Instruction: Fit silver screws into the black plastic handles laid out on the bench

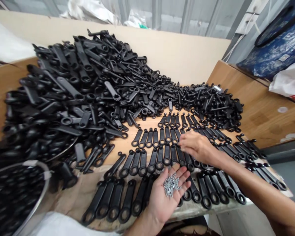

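My left hand (163,195) lies palm up above the front row, fingers slightly curled, with a heap of small silvery screws (171,185) in the palm. Beyond it, my right hand (198,146) reaches in over the rows, back of the hand up, its fingers bent and close together. Whatever its fingertips hold, if anything, is hidden. Below and around both hands stand rows of black plastic crank handles (167,154), each with a ring at the near end and a small knob at the far end. Some are covered by my hands.
A large heap of loose black handles (88,82) fills the back left, with a smaller pile (216,105) at back right. A round tub (48,177) of black parts stands front left. Wooden boards (260,101) wall the table; a blue bag (277,46) hangs right.
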`<state>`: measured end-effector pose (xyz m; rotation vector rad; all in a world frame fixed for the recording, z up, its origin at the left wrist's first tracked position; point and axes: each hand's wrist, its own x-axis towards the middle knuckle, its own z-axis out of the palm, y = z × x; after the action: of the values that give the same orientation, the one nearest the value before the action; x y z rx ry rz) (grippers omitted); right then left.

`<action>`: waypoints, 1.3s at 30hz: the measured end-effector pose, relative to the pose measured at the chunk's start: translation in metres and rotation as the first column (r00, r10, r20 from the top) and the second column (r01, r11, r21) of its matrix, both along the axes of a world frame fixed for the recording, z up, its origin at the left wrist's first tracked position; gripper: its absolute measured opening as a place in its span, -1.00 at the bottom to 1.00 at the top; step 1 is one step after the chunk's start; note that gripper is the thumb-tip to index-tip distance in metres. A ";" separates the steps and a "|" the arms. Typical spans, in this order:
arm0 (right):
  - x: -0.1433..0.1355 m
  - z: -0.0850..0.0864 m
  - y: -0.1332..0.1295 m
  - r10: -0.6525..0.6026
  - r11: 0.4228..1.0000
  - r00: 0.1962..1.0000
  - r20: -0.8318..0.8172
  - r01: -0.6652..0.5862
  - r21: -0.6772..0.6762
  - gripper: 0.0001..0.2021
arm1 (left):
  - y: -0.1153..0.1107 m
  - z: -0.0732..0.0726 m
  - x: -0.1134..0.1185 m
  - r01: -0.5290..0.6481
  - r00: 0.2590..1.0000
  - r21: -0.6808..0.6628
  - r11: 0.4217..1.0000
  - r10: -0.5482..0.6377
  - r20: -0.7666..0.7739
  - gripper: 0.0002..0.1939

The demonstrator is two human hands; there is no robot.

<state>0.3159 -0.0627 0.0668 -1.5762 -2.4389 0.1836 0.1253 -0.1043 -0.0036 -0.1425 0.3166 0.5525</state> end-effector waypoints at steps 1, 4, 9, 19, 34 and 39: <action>-0.009 0.004 -0.017 0.048 0.999 0.998 -0.047 -0.048 0.003 -0.79 | -0.002 0.003 0.000 -0.001 1.000 0.008 1.000 0.001 0.014 -0.66; -0.036 0.010 -0.065 0.114 0.993 0.990 -0.088 -0.117 -0.027 -0.79 | -0.012 0.011 -0.001 -0.031 0.998 0.016 0.999 0.030 0.058 -0.70; -0.065 0.003 -0.117 0.123 0.992 0.992 -0.018 -0.123 0.019 -0.82 | -0.035 0.023 -0.008 -0.004 1.000 0.023 1.000 0.004 -0.002 -0.72; -0.081 -0.007 -0.158 0.230 0.972 0.971 -0.069 -0.225 0.070 -0.85 | -0.083 0.029 -0.028 0.033 0.999 -0.036 0.999 -0.032 0.016 -0.74; -0.002 0.006 -0.104 -0.127 0.979 0.895 -0.428 0.183 0.092 -0.83 | -0.073 0.019 -0.033 0.022 0.999 0.029 0.999 -0.022 -0.027 -0.69; 0.069 -0.014 -0.051 -0.442 0.869 0.833 -0.332 0.490 0.073 -0.83 | -0.048 0.005 -0.028 0.015 1.000 0.120 0.993 -0.012 -0.027 -0.67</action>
<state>0.3851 -0.1137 0.0527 -1.8568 -1.7292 0.1326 0.0973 -0.1524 0.0018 -0.0168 0.3089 0.5593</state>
